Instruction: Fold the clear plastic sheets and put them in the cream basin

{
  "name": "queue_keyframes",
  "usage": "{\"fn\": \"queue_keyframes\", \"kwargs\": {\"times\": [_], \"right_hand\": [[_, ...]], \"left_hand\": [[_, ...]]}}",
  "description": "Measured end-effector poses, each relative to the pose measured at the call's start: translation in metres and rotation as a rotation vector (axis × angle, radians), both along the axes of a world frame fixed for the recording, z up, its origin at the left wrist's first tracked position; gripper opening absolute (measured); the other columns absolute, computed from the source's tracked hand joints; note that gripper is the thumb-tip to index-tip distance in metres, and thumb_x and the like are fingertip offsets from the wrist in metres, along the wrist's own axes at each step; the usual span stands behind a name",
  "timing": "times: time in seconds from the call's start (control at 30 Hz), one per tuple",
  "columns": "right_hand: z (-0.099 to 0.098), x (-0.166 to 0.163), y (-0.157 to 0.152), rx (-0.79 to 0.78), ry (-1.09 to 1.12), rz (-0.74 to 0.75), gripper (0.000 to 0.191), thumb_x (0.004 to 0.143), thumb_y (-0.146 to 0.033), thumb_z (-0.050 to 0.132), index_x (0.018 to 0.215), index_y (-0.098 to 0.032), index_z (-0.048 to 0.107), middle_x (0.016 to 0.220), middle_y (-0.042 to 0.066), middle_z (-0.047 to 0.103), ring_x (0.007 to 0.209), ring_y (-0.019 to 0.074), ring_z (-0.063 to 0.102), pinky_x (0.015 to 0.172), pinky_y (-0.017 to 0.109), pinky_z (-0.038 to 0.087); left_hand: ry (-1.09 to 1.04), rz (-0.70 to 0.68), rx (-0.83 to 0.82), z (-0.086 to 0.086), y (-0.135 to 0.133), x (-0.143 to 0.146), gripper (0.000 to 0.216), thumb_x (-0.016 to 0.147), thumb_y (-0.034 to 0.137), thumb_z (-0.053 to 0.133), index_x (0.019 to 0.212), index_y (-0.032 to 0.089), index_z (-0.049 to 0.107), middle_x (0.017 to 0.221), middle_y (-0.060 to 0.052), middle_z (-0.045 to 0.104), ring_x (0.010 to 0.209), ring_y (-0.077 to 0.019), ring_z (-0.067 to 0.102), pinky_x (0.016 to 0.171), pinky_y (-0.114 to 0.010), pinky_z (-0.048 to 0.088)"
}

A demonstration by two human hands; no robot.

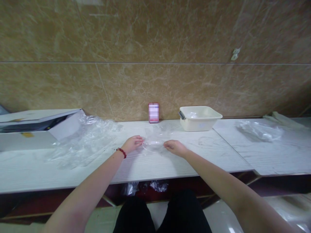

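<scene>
A clear plastic bag (154,144) lies over the white wood-grain table in front of me, stretched between my two hands. My left hand (133,144), with a red beaded bracelet on the wrist, pinches its left side. On the opposite side, the fingertips of my right hand (175,148) are closed on the bag's edge. A thin pale curved line runs from my left fingers along the bag; whether it is the bag's rim or a cord I cannot tell.
Against the wall stands a phone (154,113), and right of it a cream plastic basin (201,124). On the left, clear plastic bags (89,142) are heaped beside a white cardboard box (29,139) with dark contents. More clear plastic (259,131) lies at right.
</scene>
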State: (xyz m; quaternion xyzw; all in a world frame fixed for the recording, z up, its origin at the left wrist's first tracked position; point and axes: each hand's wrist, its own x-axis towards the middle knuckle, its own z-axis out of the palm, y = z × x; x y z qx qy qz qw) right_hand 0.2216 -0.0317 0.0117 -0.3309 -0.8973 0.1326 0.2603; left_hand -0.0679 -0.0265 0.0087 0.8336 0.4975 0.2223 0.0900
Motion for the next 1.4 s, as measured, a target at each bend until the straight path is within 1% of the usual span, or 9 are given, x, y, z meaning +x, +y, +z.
{"fn": "queue_keyframes", "kwargs": {"times": [0.13, 0.23, 0.33, 0.4, 0.47, 0.57, 0.77, 0.97, 1.4], "right_hand": [[0.003, 0.005, -0.013, 0.017, -0.086, 0.153, 0.023, 0.079, -0.024, 0.041, 0.089, -0.018, 0.060, 0.089, 0.005, 0.062, 0.087, 0.0123, 0.054, 0.082, 0.027, 0.038], [0.008, 0.014, -0.022, 0.041, -0.153, 0.189, 0.023, 0.074, -0.027, 0.047, 0.092, -0.021, 0.060, 0.096, 0.005, 0.060, 0.096, 0.0154, 0.050, 0.090, 0.036, 0.031], [0.015, 0.025, -0.026, 0.037, -0.236, 0.230, 0.038, 0.068, -0.032, 0.055, 0.105, -0.025, 0.054, 0.110, 0.005, 0.053, 0.107, 0.0200, 0.042, 0.095, 0.045, 0.020], [0.021, 0.027, -0.023, 0.021, -0.235, 0.277, 0.041, 0.070, -0.034, 0.052, 0.109, -0.023, 0.051, 0.111, 0.005, 0.053, 0.107, 0.0186, 0.043, 0.095, 0.042, 0.023], [0.023, 0.023, -0.015, 0.013, -0.176, 0.207, 0.036, 0.076, -0.034, 0.045, 0.108, -0.019, 0.052, 0.108, 0.007, 0.055, 0.102, 0.0160, 0.047, 0.092, 0.035, 0.030], [0.018, 0.004, 0.005, 0.010, -0.111, -0.021, 0.034, 0.082, -0.031, 0.034, 0.106, -0.015, 0.052, 0.105, 0.008, 0.057, 0.098, 0.0150, 0.050, 0.087, 0.030, 0.036], [-0.012, -0.033, 0.041, 0.020, -0.244, -0.134, 0.039, 0.083, -0.026, 0.030, 0.117, -0.013, 0.043, 0.119, 0.009, 0.047, 0.114, 0.0179, 0.037, 0.095, 0.034, 0.028], [-0.029, -0.033, 0.068, -0.014, -0.372, -0.283, 0.054, 0.082, -0.043, 0.027, 0.127, -0.013, 0.030, 0.134, 0.009, 0.027, 0.123, 0.0218, 0.022, 0.098, 0.041, 0.017], [-0.017, -0.035, 0.115, -0.164, -0.497, -0.510, 0.061, 0.079, -0.057, 0.015, 0.131, -0.026, 0.018, 0.138, 0.004, 0.014, 0.125, 0.0246, 0.011, 0.096, 0.049, 0.007]], "left_hand": [[0.114, -0.124, 0.014, -0.001, -0.009, -0.009, 0.033, 0.075, 0.038, 0.044, 0.093, 0.018, 0.063, 0.102, -0.006, 0.060, 0.104, -0.0173, 0.048, 0.092, -0.032, 0.035], [0.179, -0.192, 0.020, 0.005, -0.017, -0.016, 0.030, 0.073, 0.029, 0.045, 0.097, 0.020, 0.061, 0.100, -0.004, 0.061, 0.103, -0.0152, 0.048, 0.093, -0.030, 0.034], [0.213, -0.158, -0.002, 0.016, -0.022, -0.017, 0.034, 0.071, 0.024, 0.044, 0.102, 0.018, 0.058, 0.104, -0.004, 0.060, 0.101, -0.0149, 0.050, 0.091, -0.028, 0.035], [0.199, -0.088, -0.001, 0.022, -0.023, -0.010, 0.035, 0.073, 0.023, 0.039, 0.102, 0.016, 0.058, 0.102, -0.004, 0.061, 0.096, -0.0144, 0.053, 0.087, -0.027, 0.038], [0.179, -0.028, 0.020, 0.024, -0.022, 0.006, 0.036, 0.077, 0.024, 0.032, 0.102, 0.016, 0.057, 0.099, -0.003, 0.062, 0.092, -0.0140, 0.055, 0.084, -0.027, 0.040], [0.188, -0.035, 0.077, 0.018, -0.015, 0.040, 0.038, 0.080, 0.026, 0.029, 0.107, 0.017, 0.054, 0.105, -0.004, 0.059, 0.095, -0.0145, 0.053, 0.086, -0.028, 0.039], [0.344, -0.028, 0.067, -0.010, 0.002, 0.089, 0.048, 0.077, 0.031, 0.036, 0.119, 0.008, 0.040, 0.123, -0.014, 0.044, 0.114, -0.0207, 0.038, 0.095, -0.035, 0.028], [0.374, 0.023, 0.022, -0.019, -0.002, 0.090, 0.056, 0.080, 0.044, 0.025, 0.126, 0.012, 0.031, 0.133, -0.013, 0.028, 0.123, -0.0244, 0.022, 0.098, -0.044, 0.017], [0.356, 0.019, 0.023, -0.020, -0.003, 0.089, 0.061, 0.079, 0.050, 0.023, 0.127, 0.013, 0.028, 0.134, -0.013, 0.026, 0.124, -0.0236, 0.019, 0.099, -0.043, 0.013]]}}
